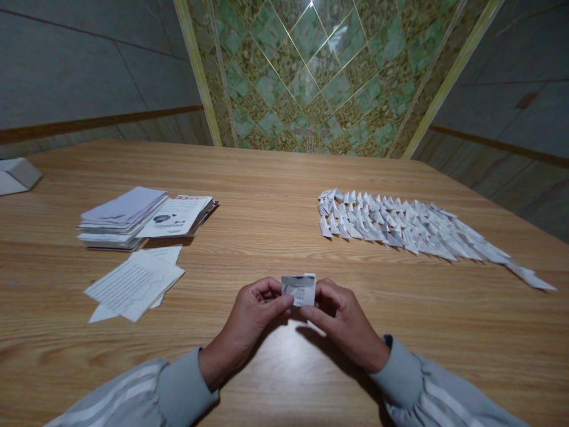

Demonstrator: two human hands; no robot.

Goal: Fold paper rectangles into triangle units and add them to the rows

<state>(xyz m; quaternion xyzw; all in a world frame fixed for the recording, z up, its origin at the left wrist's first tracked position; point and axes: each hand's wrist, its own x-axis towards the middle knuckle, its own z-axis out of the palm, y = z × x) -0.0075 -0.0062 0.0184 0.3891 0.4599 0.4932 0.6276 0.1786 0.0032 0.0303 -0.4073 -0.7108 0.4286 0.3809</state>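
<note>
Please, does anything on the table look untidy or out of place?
Slightly: the loose sheets at left overlap at uneven angles, while the folded papers at right stand in close rows. Nothing looks spilled.

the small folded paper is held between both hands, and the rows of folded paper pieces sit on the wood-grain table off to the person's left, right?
Not quite: the head view shows the rows of folded paper pieces off to the person's right on the wood-grain table. The small folded paper is indeed held between the left hand and right hand.
</note>
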